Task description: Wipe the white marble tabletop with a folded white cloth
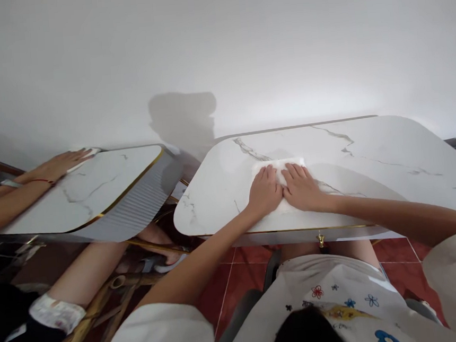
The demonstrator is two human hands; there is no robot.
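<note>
A white cloth (278, 165) lies flat on a white marble-look table (370, 153) with a gold rim. My left hand (265, 190) rests palm down on the cloth's near left part, fingers stretched out. My right hand (301, 186) lies flat right beside it on the cloth's near right part, fingers also stretched. The two thumbs touch. Most of the cloth's near half is hidden under my hands.
A second marble-look table (94, 188) stands to the left. Another person's hand (57, 164) presses a white cloth (86, 153) at its far edge; their legs show below. A plain white wall rises behind. Red floor tiles (395, 252) lie under my table.
</note>
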